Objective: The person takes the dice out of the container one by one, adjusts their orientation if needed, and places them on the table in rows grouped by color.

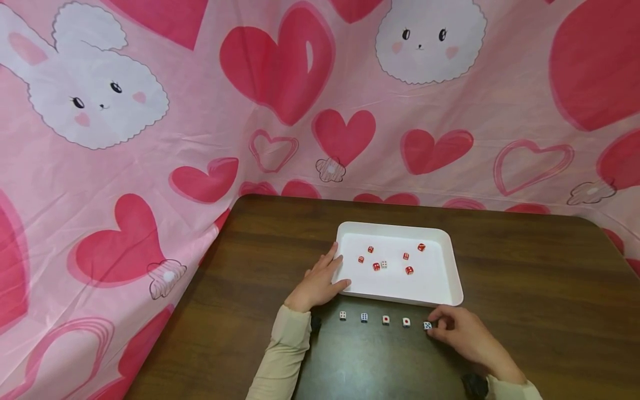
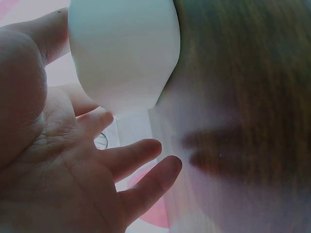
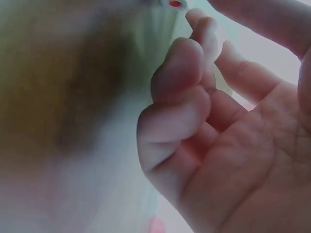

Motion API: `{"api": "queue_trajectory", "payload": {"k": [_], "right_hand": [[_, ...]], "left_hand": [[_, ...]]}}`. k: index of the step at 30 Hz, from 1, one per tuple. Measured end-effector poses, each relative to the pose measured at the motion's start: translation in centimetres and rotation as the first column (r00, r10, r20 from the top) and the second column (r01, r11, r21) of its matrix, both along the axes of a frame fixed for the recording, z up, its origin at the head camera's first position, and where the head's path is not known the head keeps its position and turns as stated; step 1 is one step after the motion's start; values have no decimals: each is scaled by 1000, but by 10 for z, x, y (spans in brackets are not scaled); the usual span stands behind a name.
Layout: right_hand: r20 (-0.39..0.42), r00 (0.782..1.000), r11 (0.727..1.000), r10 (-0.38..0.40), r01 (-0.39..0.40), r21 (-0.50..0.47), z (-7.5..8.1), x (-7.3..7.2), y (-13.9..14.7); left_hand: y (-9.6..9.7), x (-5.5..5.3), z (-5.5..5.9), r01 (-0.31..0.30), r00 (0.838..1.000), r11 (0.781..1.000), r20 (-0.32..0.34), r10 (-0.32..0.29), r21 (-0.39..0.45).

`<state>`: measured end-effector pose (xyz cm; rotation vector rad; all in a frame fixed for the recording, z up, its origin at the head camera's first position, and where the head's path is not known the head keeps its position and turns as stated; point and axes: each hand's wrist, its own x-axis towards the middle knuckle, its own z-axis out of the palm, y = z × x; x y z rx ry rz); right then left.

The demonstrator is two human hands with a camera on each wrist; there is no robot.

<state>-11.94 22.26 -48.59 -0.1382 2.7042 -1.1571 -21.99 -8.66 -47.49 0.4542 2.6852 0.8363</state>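
Observation:
A shallow white tray point(image 1: 395, 293) lies on the table with several red dice point(image 1: 409, 270) and one white die point(image 1: 384, 264) in it. My left hand point(image 1: 318, 282) rests at the tray's near left corner, fingers spread along the left side and thumb over the rim. In the left wrist view, the left hand point(image 2: 73, 150) has its lower fingers extended beside the tray wall point(image 2: 126, 58). Below the tray, my right hand point(image 1: 462, 333) pinches the rightmost white die point(image 1: 427, 326) between thumb and index finger. The right hand's other fingers point(image 3: 170, 121) are curled inward.
White dice point(image 1: 364, 318) form a spaced row on the dark wooden table point(image 1: 530, 289), between the tray and the person. Behind and to the left hangs a pink cloth point(image 1: 280, 183) with hearts and rabbit faces, meeting the table's edges.

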Motion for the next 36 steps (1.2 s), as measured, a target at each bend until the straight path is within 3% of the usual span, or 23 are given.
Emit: {"api": "queue_trajectory", "payload": {"k": [5, 12, 19, 29, 36], "right_hand": [[-36, 999, 1000, 0, 0, 16, 9, -1, 3], [-27, 1000, 999, -8, 9, 38, 22, -6, 4], [-95, 994, 995, -53, 60, 76, 32, -17, -2], [-178, 979, 995, -97, 94, -30, 34, -39, -15], [-163, 984, 997, -71, 63, -55, 35, -54, -24]], "left_hand": [[0, 0, 0, -3, 1000, 1000, 4, 3, 8], [0, -1, 0, -10, 1000, 1000, 4, 10, 13], [1, 0, 1, -17, 1000, 1000, 10, 17, 6], [3, 0, 1, -33, 999, 999, 13, 33, -2], [4, 1, 2, -34, 999, 999, 16, 34, -3]]}}
